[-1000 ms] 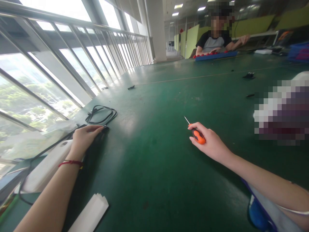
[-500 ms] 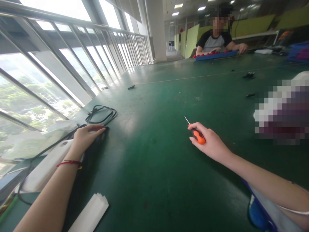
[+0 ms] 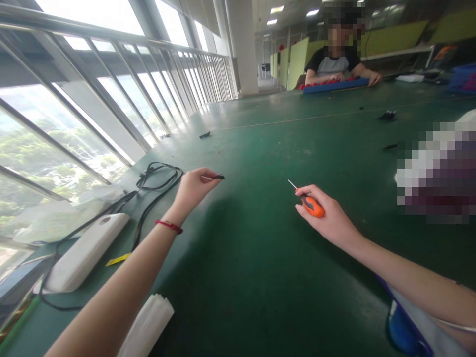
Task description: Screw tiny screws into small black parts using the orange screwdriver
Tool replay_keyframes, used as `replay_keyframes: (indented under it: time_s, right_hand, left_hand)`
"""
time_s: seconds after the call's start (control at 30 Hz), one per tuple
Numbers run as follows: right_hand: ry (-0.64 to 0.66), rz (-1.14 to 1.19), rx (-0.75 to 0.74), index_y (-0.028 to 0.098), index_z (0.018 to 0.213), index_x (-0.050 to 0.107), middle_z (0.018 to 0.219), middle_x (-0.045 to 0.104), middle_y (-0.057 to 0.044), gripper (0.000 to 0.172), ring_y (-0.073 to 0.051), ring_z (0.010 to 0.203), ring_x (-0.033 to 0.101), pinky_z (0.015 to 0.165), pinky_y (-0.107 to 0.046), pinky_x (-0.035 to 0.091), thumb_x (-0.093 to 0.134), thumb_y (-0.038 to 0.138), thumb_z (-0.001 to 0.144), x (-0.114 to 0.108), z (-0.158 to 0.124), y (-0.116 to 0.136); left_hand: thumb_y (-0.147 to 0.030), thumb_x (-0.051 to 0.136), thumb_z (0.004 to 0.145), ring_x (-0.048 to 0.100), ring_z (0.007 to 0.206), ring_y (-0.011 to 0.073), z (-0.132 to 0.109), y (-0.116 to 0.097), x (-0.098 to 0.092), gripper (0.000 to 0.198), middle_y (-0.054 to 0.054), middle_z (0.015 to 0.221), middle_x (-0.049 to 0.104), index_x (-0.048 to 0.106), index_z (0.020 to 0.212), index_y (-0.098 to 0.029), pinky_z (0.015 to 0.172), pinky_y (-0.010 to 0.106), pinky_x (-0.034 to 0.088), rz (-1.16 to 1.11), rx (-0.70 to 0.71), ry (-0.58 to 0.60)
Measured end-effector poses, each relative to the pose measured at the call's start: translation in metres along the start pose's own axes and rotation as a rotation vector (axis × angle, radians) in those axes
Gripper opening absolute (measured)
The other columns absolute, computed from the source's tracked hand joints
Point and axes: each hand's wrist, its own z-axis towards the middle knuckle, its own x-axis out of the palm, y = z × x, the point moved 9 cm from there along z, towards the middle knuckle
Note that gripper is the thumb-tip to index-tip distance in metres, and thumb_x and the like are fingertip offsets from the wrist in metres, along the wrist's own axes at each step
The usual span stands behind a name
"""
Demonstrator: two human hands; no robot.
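Note:
My left hand [image 3: 197, 189] is raised over the left middle of the green table [image 3: 245, 238], its thumb and fingers pinching a small black piece [image 3: 220, 177]. What kind of piece it is, I cannot make out. On the right, my right hand [image 3: 325, 213] grips a screwdriver [image 3: 313, 206] with an orange and black handle. Its thin metal shaft points up and to the left, toward the far side of the table. The two hands are apart, and the screwdriver tip touches nothing that I can see.
Left of my left arm lie a looped black cable [image 3: 159, 176], a white oblong case [image 3: 87, 253] and a folded white paper stack [image 3: 148, 325]. Small black parts [image 3: 387, 115] are scattered farther off. Across the table a person [image 3: 336, 67] sits behind a blue tray [image 3: 336, 86] holding red pieces.
My left hand has moved right, away from the black cable, with the small black piece between its fingertips. My right hand and the screwdriver have barely shifted; the handle has turned slightly.

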Motion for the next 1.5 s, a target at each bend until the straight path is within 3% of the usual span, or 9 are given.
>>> replay_keyframes:
  time_s: [0.1, 0.17, 0.23, 0.33, 0.53, 0.77, 1.0, 1.5]
  right_hand:
    - [-0.036, 0.065, -0.025, 0.022, 0.098, 0.057, 0.098, 0.066, -0.004, 0.019, -0.018, 0.081, 0.064, 0.071, -0.03, 0.049, 0.057, 0.035, 0.084, -0.005, -0.001, 0.004]
    - [-0.062, 0.087, -0.037, 0.022, 0.098, 0.058, 0.097, 0.065, -0.004, 0.019, -0.018, 0.08, 0.063, 0.071, -0.03, 0.049, 0.057, 0.036, 0.085, -0.008, -0.001, 0.006]
    - [-0.083, 0.103, -0.036, 0.022, 0.097, 0.059, 0.097, 0.066, -0.004, 0.018, -0.019, 0.082, 0.063, 0.071, -0.03, 0.048, 0.057, 0.036, 0.085, -0.011, -0.001, 0.007]
    - [-0.101, 0.126, -0.027, 0.022, 0.096, 0.059, 0.099, 0.066, -0.004, 0.016, -0.02, 0.087, 0.063, 0.072, -0.03, 0.048, 0.058, 0.034, 0.085, -0.012, -0.001, 0.006]
    - [-0.163, 0.165, -0.037, 0.021, 0.095, 0.061, 0.096, 0.066, -0.004, 0.014, -0.017, 0.08, 0.062, 0.07, -0.028, 0.048, 0.059, 0.028, 0.083, -0.019, -0.004, 0.011]
    - [-0.229, 0.225, -0.136, 0.021, 0.085, 0.06, 0.074, 0.065, 0.0, 0.004, -0.011, 0.055, 0.054, 0.051, -0.023, 0.042, 0.057, 0.02, 0.083, -0.032, -0.014, 0.025]
    - [-0.201, 0.199, -0.165, 0.021, 0.085, 0.061, 0.083, 0.069, -0.002, 0.005, -0.015, 0.069, 0.064, 0.058, -0.025, 0.048, 0.057, 0.019, 0.081, -0.028, -0.015, 0.029]
    - [-0.199, 0.21, -0.16, 0.021, 0.084, 0.061, 0.081, 0.067, -0.001, 0.006, -0.013, 0.061, 0.06, 0.056, -0.025, 0.047, 0.056, 0.019, 0.081, -0.029, -0.015, 0.028]
  left_hand:
    - [-0.031, 0.068, 0.072, 0.068, 0.07, 0.0186, -0.007, -0.059, 0.044, 0.017, 0.005, 0.076, 0.073, 0.071, 0.08, -0.016, 0.066, 0.027, 0.051, -0.16, 0.145, 0.101]
    - [-0.024, 0.067, 0.073, 0.067, 0.069, 0.0165, -0.015, -0.086, 0.069, 0.011, 0.004, 0.075, 0.073, 0.07, 0.079, -0.016, 0.066, 0.025, 0.052, -0.233, 0.219, 0.145]
    - [-0.02, 0.066, 0.075, 0.066, 0.069, 0.0156, -0.022, -0.101, 0.091, 0.01, 0.003, 0.076, 0.072, 0.071, 0.082, -0.016, 0.067, 0.025, 0.053, -0.255, 0.274, 0.175]
    - [-0.014, 0.063, 0.075, 0.065, 0.073, 0.0149, -0.03, -0.107, 0.106, 0.013, 0.004, 0.082, 0.072, 0.071, 0.085, -0.017, 0.071, 0.026, 0.054, -0.24, 0.337, 0.123]
    - [-0.014, 0.06, 0.079, 0.065, 0.078, 0.0139, -0.036, -0.1, 0.109, 0.015, 0.003, 0.09, 0.07, 0.071, 0.09, -0.018, 0.075, 0.026, 0.053, -0.265, 0.387, 0.067]
    - [-0.011, 0.059, 0.076, 0.065, 0.081, 0.016, -0.034, -0.098, 0.109, 0.017, 0.003, 0.09, 0.07, 0.069, 0.087, -0.019, 0.076, 0.028, 0.053, -0.206, 0.366, 0.054]
    - [-0.012, 0.06, 0.076, 0.065, 0.081, 0.0169, -0.035, -0.1, 0.109, 0.016, 0.003, 0.089, 0.07, 0.069, 0.086, -0.019, 0.076, 0.029, 0.052, -0.184, 0.377, 0.063]
    - [-0.014, 0.06, 0.077, 0.065, 0.082, 0.0168, -0.036, -0.103, 0.109, 0.014, 0.003, 0.09, 0.069, 0.069, 0.086, -0.02, 0.075, 0.029, 0.052, -0.176, 0.399, 0.08]
